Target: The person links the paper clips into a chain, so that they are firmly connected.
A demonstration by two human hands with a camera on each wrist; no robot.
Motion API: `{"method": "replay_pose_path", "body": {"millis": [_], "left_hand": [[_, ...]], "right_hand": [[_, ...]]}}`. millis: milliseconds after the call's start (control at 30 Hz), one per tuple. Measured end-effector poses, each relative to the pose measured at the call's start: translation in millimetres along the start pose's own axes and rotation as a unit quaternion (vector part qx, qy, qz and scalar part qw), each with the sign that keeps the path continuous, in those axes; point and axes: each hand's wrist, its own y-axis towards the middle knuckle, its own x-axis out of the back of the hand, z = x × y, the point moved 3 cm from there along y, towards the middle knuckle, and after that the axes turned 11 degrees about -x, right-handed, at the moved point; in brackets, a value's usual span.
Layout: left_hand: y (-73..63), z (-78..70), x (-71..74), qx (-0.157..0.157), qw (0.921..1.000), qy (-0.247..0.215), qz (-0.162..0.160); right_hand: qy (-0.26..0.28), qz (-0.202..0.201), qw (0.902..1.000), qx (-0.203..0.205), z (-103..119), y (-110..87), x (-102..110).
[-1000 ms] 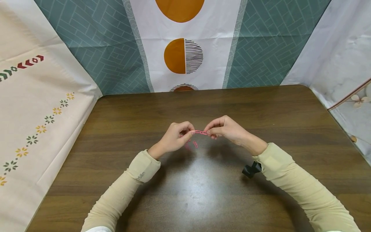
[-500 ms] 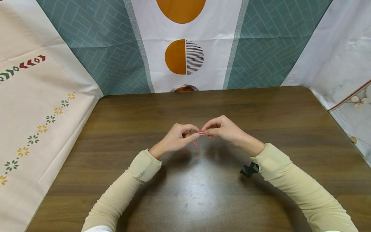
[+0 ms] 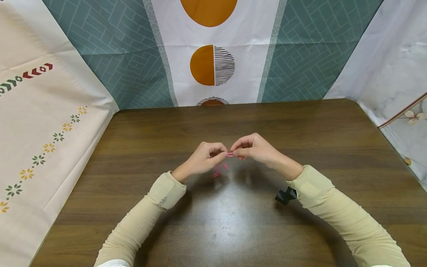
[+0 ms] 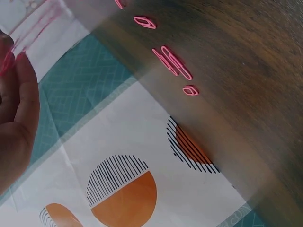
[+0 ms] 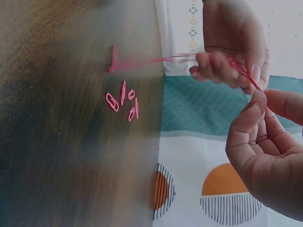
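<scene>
Thumb and fingers of my left hand [image 3: 207, 157] pinch a pink paper clip [image 3: 231, 154] at the middle of the head view. From the other side my right hand [image 3: 255, 149] pinches it too, so the fingertips almost meet. A chain of linked pink clips [image 5: 182, 56] runs through the left hand and dangles down to the table, blurred in the right wrist view. Fingers hide how the clips join between the hands. A loose pink paper clip [image 3: 225, 167] lies on the table just below.
The brown wooden table [image 3: 140, 137] bears several more loose pink paper clips [image 4: 176, 62], seen close together in the wrist views. A patterned cloth [image 3: 213, 65] hangs behind the far edge. A black camera [image 3: 285, 195] sits under the right wrist.
My hands have come closer together, shortening the visible stretch of clips between them. The chain's lower end now shows hanging below my left hand.
</scene>
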Motion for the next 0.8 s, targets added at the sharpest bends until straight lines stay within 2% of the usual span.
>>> {"method": "replay_pose_path", "body": {"millis": [300, 433, 533, 667, 733, 800], "left_hand": [[-1.3, 0.1, 4.0, 0.025, 0.9992, -0.026, -0.018], [-2.7, 2.7, 5.3, 0.026, 0.9987, -0.037, -0.024], [-4.8, 14.2, 3.3, 0.02, 0.9986, -0.04, -0.029], [-7.9, 29.2, 1.0, 0.017, 0.9981, -0.048, -0.035], [-8.5, 30.0, 1.5, 0.014, 0.9978, -0.053, -0.038], [-8.8, 29.3, 2.2, 0.007, 0.9976, -0.056, -0.041]], "right_hand": [[-0.003, -0.037, 0.9992, -0.013, -8, 5.8, 6], [-0.055, -0.038, 0.9973, -0.029, -22, 15.4, 7], [-0.112, -0.025, 0.9928, -0.033, -32, 24.1, 5], [-0.177, -0.002, 0.9841, -0.017, -41, 31.8, -3], [-0.203, 0.003, 0.9792, 0.008, -43, 34.2, -7], [-0.219, 0.002, 0.9756, 0.018, -46, 36.8, -11]]}}
